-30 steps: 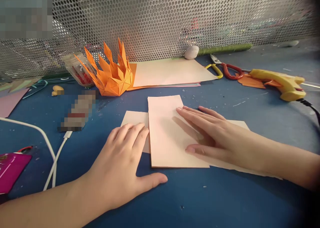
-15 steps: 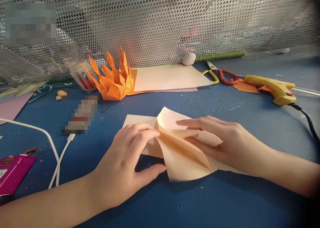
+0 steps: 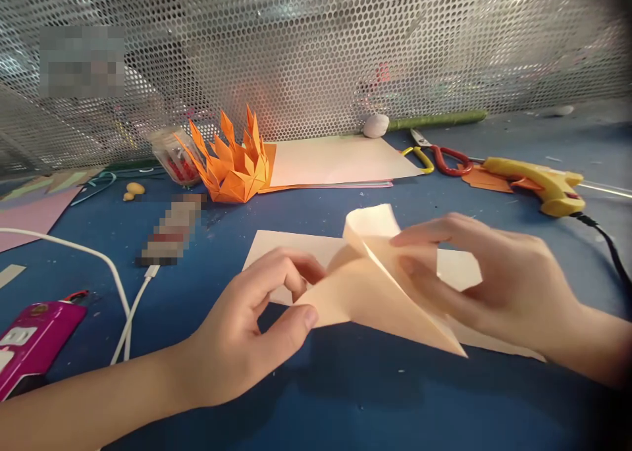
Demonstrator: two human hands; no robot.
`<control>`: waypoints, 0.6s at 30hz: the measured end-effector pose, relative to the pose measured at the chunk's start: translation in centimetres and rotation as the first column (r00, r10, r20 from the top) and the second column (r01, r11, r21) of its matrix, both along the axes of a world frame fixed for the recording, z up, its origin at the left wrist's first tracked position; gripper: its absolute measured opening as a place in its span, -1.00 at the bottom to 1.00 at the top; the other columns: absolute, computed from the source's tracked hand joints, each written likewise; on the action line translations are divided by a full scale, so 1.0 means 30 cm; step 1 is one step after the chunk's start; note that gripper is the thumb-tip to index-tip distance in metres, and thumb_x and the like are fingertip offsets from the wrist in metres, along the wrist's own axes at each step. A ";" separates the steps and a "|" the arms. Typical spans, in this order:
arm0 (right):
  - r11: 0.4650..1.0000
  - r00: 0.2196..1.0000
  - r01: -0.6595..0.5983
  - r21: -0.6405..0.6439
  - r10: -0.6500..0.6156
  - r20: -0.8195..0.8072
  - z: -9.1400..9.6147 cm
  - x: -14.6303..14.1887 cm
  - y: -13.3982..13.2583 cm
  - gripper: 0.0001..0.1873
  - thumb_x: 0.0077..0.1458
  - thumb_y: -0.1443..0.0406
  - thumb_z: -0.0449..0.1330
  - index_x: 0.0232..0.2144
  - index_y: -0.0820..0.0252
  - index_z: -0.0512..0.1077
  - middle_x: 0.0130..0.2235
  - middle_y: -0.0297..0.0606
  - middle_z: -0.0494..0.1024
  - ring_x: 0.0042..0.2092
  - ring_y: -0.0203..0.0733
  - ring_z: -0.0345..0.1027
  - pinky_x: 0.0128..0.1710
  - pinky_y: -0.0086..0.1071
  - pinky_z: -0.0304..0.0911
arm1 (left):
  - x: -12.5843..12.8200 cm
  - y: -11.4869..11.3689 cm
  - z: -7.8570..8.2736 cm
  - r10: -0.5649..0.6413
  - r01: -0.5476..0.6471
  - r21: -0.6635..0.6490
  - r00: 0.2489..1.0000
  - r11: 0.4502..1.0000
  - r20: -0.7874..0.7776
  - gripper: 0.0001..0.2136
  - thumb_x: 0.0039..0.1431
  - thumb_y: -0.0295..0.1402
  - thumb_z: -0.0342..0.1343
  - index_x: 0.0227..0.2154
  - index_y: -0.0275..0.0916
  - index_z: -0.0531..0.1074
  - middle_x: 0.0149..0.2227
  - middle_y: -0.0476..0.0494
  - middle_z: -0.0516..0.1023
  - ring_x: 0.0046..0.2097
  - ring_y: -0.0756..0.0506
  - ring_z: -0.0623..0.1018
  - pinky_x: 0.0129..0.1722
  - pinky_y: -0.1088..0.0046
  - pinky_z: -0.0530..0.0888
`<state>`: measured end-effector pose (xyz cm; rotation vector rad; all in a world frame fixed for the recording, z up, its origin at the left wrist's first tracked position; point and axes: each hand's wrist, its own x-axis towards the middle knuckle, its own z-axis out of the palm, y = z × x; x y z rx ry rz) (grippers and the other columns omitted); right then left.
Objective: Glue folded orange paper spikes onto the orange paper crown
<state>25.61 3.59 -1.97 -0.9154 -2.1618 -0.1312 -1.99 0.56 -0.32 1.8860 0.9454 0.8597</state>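
A cream sheet of paper (image 3: 368, 290), bent and partly folded, is raised a little above the blue table between my two hands. My left hand (image 3: 261, 326) pinches its left corner between thumb and fingers. On the other side, my right hand (image 3: 488, 273) grips the paper's upper right part, thumb below and fingers above. Beneath it lies another flat cream sheet (image 3: 291, 242), partly covered by my hands and the raised paper. Behind them stands an orange folded-paper piece (image 3: 239, 171) with several upright points.
At the back lies a stack of paper (image 3: 330, 161), with red-handled scissors (image 3: 451, 161) beside it. A yellow glue gun (image 3: 536, 178) with a black cord rests at right. To the left are a jar (image 3: 175, 158), a white cable (image 3: 101, 257) and a magenta object (image 3: 44, 342).
The creased paper has come up off the table and turned. My left hand has closed on its corner, my right hand has risen with its part, and the view has shifted slightly.
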 end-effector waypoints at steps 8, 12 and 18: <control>0.990 0.995 0.078 0.116 -0.071 -0.065 -0.001 0.030 0.051 -0.88 0.17 0.39 0.26 -0.30 0.05 0.53 -0.18 -0.21 0.48 -0.18 -0.21 0.42 -0.22 -0.26 0.33 | 0.005 0.001 0.004 -0.034 0.104 -0.428 0.985 0.898 0.168 -0.85 0.11 -0.52 0.06 -0.36 -0.14 0.23 -0.36 0.06 0.48 -0.43 0.05 0.52 -0.36 0.48 0.59; 0.993 0.999 0.038 0.112 -0.036 -0.024 0.001 0.020 0.040 -0.87 0.21 0.41 0.22 -0.30 0.06 0.51 -0.21 -0.26 0.59 -0.17 -0.17 0.46 -0.16 -0.18 0.31 | 0.013 0.010 0.001 0.002 -0.015 -0.318 0.999 0.948 -0.043 -0.59 0.08 -0.59 0.03 -0.02 -0.10 0.37 -0.28 0.02 0.63 -0.35 0.00 0.62 -0.32 0.50 0.57; 0.992 0.993 -0.118 -0.034 0.117 -0.029 0.007 -0.005 -0.003 -0.87 0.27 0.41 0.14 -0.26 0.08 0.43 -0.26 -0.37 0.62 -0.20 -0.26 0.46 -0.16 -0.26 0.29 | 0.025 0.009 0.010 0.020 -0.008 0.056 0.976 0.998 -0.218 -0.63 0.11 -0.65 -0.07 -0.17 -0.15 0.52 -0.18 0.04 0.67 -0.12 -0.04 0.64 -0.08 0.47 0.54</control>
